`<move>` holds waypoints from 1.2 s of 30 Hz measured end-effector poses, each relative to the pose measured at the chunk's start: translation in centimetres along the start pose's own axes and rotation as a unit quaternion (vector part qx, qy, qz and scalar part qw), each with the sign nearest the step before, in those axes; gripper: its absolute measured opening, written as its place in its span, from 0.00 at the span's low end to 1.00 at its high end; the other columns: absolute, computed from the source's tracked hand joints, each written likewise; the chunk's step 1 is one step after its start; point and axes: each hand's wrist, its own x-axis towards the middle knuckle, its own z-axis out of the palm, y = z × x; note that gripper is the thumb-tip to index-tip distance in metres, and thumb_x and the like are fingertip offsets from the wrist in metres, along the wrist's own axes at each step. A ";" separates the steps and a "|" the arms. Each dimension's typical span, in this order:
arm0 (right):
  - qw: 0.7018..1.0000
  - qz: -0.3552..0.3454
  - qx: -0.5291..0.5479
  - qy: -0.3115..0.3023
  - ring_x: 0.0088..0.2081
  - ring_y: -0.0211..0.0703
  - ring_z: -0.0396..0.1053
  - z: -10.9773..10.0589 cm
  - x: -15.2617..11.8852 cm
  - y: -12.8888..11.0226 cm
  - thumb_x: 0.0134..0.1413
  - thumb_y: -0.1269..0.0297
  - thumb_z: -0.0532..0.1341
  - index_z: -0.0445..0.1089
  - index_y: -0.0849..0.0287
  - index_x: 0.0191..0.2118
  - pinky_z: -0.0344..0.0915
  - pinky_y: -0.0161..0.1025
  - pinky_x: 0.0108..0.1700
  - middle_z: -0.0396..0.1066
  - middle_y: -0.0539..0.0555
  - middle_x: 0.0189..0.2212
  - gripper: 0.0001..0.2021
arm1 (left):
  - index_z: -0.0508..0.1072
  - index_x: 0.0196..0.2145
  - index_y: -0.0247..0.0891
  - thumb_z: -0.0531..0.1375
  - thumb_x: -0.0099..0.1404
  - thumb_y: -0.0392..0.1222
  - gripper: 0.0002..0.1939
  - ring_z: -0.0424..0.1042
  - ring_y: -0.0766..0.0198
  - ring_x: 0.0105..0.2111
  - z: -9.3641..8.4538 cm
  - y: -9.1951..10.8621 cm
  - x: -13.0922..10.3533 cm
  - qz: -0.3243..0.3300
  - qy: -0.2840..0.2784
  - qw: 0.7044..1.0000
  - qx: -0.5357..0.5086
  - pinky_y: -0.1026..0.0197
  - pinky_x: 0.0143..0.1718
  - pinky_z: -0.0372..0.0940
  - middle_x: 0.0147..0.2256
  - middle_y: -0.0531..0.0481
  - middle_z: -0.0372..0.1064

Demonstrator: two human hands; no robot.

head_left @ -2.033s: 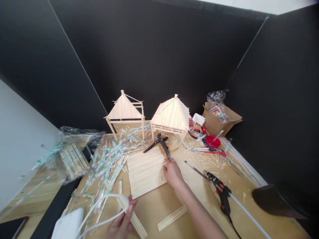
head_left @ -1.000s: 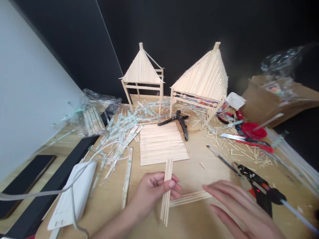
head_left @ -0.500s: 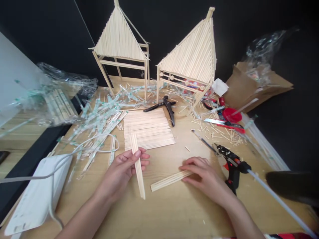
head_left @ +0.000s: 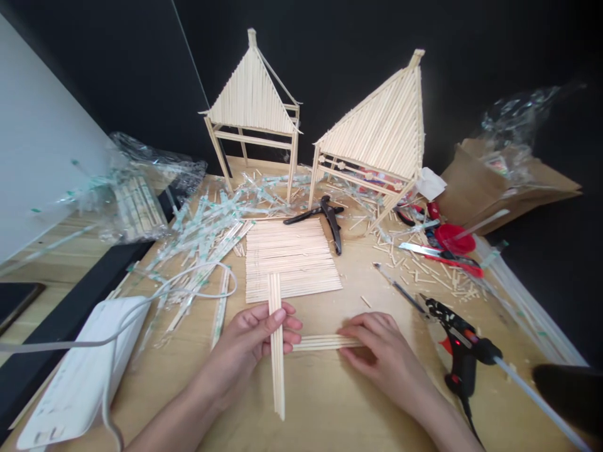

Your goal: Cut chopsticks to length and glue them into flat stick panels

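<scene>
My left hand (head_left: 264, 329) pinches an upright strip of wooden sticks (head_left: 277, 358) laid side by side, between thumb and fingers. Closed on the right end of a second strip of sticks (head_left: 320, 342), my right hand (head_left: 377, 345) keeps it low over the table, lying nearly crosswise. The left end of that second strip passes behind the fingers of my left hand. Just beyond both hands lies a flat panel of sticks (head_left: 292, 257), with black pliers-like cutters (head_left: 332, 220) across its far right corner.
Two stick-built house models (head_left: 252, 94) stand at the back. Plastic wrappers (head_left: 207, 213) cover the left side. A hot glue gun (head_left: 461, 345), a pen (head_left: 398, 287), a box cutter (head_left: 438, 254) and cut stick bits lie right. A white power strip (head_left: 85, 370) with its cable sits left.
The strip in my left hand has turned more upright and shifted right. My right hand has swung its strip level, bringing its left end to my left fingers. The camera view has tilted up slightly.
</scene>
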 end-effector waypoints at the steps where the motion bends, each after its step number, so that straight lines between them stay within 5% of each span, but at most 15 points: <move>1: 1.000 -0.011 0.002 0.000 0.42 0.44 0.68 0.0 0.6 -0.1 0.54 0.68 0.63 0.71 0.52 0.43 0.61 0.45 0.47 0.72 0.52 0.39 0.10 | 0.76 0.36 0.34 0.64 0.60 0.44 0.11 0.74 0.67 0.29 0.1 -0.1 0.0 -0.005 -0.005 1.000 0.001 0.66 0.32 0.68 0.32 0.47 0.76; 10: 0.999 -0.040 -0.012 -0.010 0.43 0.46 0.66 0.3 4.7 -0.3 0.54 0.69 0.63 0.71 0.52 0.43 0.58 0.45 0.47 0.72 0.51 0.39 0.10 | 0.75 0.36 0.32 0.64 0.61 0.44 0.11 0.74 0.67 0.28 0.3 -1.3 -0.1 -0.033 -0.054 0.998 -0.013 0.66 0.32 0.67 0.31 0.46 0.76; 15: 0.998 -0.016 -0.038 0.037 0.43 0.47 0.66 0.6 4.5 0.5 0.54 0.69 0.62 0.71 0.53 0.43 0.59 0.46 0.46 0.71 0.54 0.40 0.10 | 0.75 0.35 0.31 0.64 0.60 0.44 0.11 0.74 0.67 0.27 0.3 -1.2 -0.3 -0.039 -0.061 0.997 -0.022 0.66 0.31 0.67 0.31 0.45 0.76; 27: 0.998 -0.021 -0.045 0.038 0.46 0.48 0.66 0.6 4.5 1.3 0.55 0.67 0.61 0.71 0.51 0.46 0.62 0.47 0.47 0.71 0.55 0.42 0.12 | 0.77 0.34 0.32 0.66 0.58 0.45 0.12 0.73 0.64 0.32 0.4 -1.8 0.0 -0.043 -0.062 0.997 -0.010 0.62 0.35 0.68 0.34 0.44 0.74; 36: 0.996 0.012 0.023 0.080 0.44 0.47 0.67 0.0 3.5 -0.1 0.59 0.66 0.58 0.72 0.53 0.45 0.64 0.45 0.46 0.70 0.55 0.40 0.10 | 0.77 0.34 0.33 0.66 0.56 0.46 0.12 0.71 0.65 0.32 0.6 -2.1 0.2 -0.060 -0.055 0.996 0.020 0.61 0.35 0.69 0.33 0.46 0.73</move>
